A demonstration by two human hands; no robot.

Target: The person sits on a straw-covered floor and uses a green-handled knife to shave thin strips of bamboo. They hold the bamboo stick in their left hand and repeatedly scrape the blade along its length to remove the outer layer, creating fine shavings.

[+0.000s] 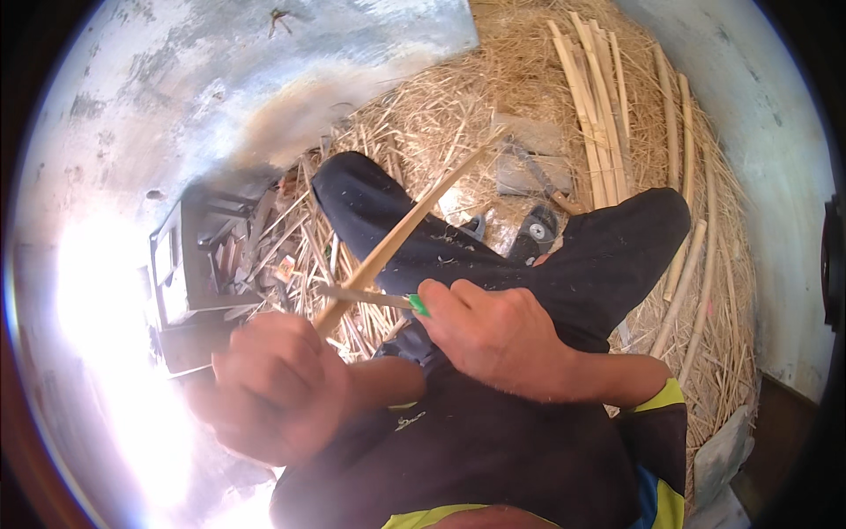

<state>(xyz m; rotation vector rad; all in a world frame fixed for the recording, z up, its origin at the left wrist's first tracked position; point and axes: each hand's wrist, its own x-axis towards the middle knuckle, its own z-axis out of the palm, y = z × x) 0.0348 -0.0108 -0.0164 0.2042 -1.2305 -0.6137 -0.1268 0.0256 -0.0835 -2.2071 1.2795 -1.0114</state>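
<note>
Your dark shirt with yellow-green trim fills the lower centre of the frame, your black trousers spread above it. Pale split strip slants from left of centre to upper centre, its lower end in your left hand at lower left, blurred, fingers curled closed. Your right hand, mid-frame, fingers wrapped tight, grips a knife, green showing at its handle, blade crossing the strip.

strip: smooth wd | blade: matt mtl | trousers: cloth | wall: rough
</note>
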